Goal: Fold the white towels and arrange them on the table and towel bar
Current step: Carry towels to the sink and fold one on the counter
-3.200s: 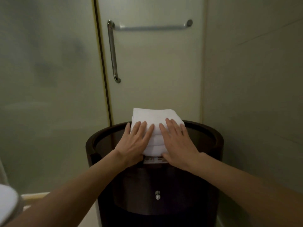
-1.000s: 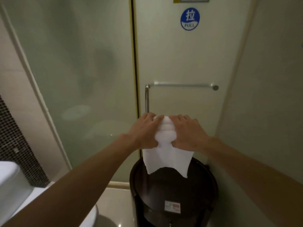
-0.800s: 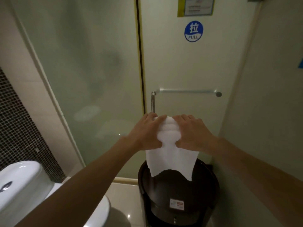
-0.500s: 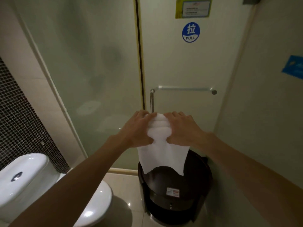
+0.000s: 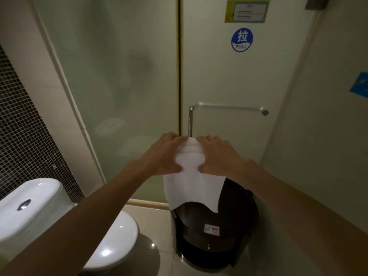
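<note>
A white towel (image 5: 190,182) hangs between my two hands, its upper part bunched into folds and its lower flap loose in front of the round dark table (image 5: 237,214). My left hand (image 5: 163,154) grips the towel's left side and my right hand (image 5: 218,156) grips its right side, both held in the air above the table. The chrome towel bar (image 5: 231,107) runs across the frosted glass door, higher than my hands and to the right. The tabletop is largely hidden behind the towel.
A white toilet (image 5: 47,214) sits at the lower left beside a dark mosaic wall (image 5: 23,136). The frosted glass door (image 5: 229,76) carries a blue PULL sticker (image 5: 242,39) and a vertical handle (image 5: 190,121). A plain wall stands close on the right.
My hands lifted the towels off the table and now hold the bunch in the air. Over the last second the hands barely moved; the view shifted back and left, bringing the toilet in.
</note>
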Tool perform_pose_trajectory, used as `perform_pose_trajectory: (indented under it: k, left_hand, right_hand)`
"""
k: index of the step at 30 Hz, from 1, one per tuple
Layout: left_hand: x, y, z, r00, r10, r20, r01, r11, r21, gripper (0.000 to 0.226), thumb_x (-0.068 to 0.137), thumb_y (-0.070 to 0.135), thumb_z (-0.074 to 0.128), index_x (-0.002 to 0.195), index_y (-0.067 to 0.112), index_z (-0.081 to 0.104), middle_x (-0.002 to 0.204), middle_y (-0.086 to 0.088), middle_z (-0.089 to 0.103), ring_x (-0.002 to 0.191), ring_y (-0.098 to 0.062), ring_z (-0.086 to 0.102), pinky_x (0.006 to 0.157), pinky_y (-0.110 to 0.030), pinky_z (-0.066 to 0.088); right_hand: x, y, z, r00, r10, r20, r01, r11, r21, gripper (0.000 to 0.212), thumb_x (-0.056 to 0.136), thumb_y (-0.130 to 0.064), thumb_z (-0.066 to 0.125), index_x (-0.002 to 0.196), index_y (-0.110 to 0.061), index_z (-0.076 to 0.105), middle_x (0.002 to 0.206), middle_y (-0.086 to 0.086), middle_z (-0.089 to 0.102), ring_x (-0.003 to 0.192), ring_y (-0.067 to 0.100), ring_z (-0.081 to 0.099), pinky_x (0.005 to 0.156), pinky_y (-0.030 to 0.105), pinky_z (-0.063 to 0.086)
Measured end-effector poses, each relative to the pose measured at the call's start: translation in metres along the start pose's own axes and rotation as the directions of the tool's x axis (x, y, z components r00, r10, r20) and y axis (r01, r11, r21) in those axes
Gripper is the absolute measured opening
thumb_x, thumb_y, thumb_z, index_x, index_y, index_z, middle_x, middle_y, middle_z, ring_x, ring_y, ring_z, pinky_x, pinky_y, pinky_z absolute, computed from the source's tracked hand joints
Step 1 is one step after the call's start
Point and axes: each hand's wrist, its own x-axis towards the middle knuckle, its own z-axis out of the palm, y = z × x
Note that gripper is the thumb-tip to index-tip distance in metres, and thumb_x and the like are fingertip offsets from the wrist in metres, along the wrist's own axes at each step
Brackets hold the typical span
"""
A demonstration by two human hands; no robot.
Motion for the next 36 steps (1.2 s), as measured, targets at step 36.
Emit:
perform_pose_trajectory:
  k: [36]
  left_hand:
    - [-0.109,-0.084,-0.020,0.523,-0.806,-0.278,0.841,0.541,0.014,0.094,0.057,0.028,0.080,0.140,0.011,0.041,0.125,-0.013,0.046,0.116,-0.029,0.043,0.100,-0.044,0.040]
  right_hand:
    - [0.204,-0.149,0.075,0.436,-0.900,0.034,0.856,0.425,0.295,0.075,0.061,-0.044,0.068,0.128,-0.023,0.044,0.121,0.000,0.054,0.110,0.026,0.050,0.091,0.040,0.043]
